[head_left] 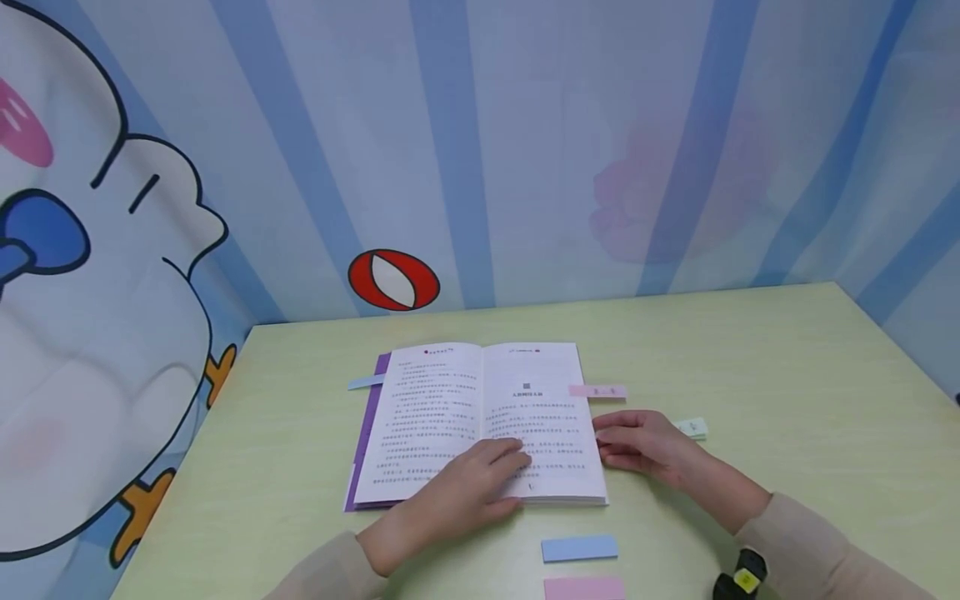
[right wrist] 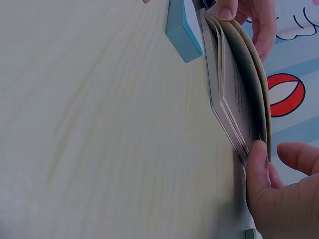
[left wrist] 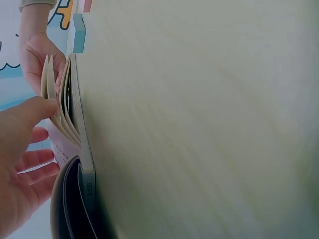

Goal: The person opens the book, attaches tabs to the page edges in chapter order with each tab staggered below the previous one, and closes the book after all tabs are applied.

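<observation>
An open book [head_left: 450, 417] with a purple cover lies on the table. A pink tab [head_left: 611, 392] sticks out from its right page and a blue tab [head_left: 366, 382] from its left side. My left hand [head_left: 468, 475] rests on the lower right page, fingers relaxed; its thumb [left wrist: 42, 107] lies by the near page edges. At the book's right edge, my right hand [head_left: 652, 446] pinches some pages, its thumb [right wrist: 258, 162] against their edge. Between the upper and lower pages [right wrist: 234, 94] there is a gap in the right wrist view. The right fingertips are partly hidden.
A blue sticky-note pad [head_left: 580, 548] and a pink pad [head_left: 584, 588] lie in front of the book. Partly behind my right hand is a pale green pad [head_left: 693, 428]. A black object with a yellow label [head_left: 742, 575] is by the right sleeve. Behind the table [head_left: 787, 358] hangs a printed curtain.
</observation>
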{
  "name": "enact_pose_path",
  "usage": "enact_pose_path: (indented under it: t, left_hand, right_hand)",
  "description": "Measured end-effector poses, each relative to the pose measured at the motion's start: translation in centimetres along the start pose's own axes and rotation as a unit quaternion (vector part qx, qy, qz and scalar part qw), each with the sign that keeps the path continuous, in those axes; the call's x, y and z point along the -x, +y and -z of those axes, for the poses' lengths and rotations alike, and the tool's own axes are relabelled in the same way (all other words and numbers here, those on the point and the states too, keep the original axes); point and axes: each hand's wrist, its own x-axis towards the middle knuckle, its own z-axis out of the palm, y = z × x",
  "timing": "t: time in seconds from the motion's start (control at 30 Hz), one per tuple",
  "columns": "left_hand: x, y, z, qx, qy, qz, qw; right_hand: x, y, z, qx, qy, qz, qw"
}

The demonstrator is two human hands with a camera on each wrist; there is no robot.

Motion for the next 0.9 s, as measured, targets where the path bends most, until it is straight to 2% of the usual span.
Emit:
enact_pose_path:
  t: [0.37, 0.57, 0.9]
  left_hand:
    - [-0.1, 0.1, -0.1, -0.01, -0.001, -0.005, 0.9999]
    - [-0.1, 0.1, 0.0, -0.005, 0.001, -0.008, 1.0]
    - [-0.5, 0.3, -0.1, -0.009, -0.005, -0.006, 0.9999]
  right_hand:
    - [-0.2, 0.0, -0.6, -0.015, 0.023, -0.007, 0.9996]
    - [-0.2, -0.1, -0.8, -0.025, 0.022, -0.004, 0.9995]
    - [0.0, -1.1, -1.1, -0.003, 0.022, -0.002, 0.9998]
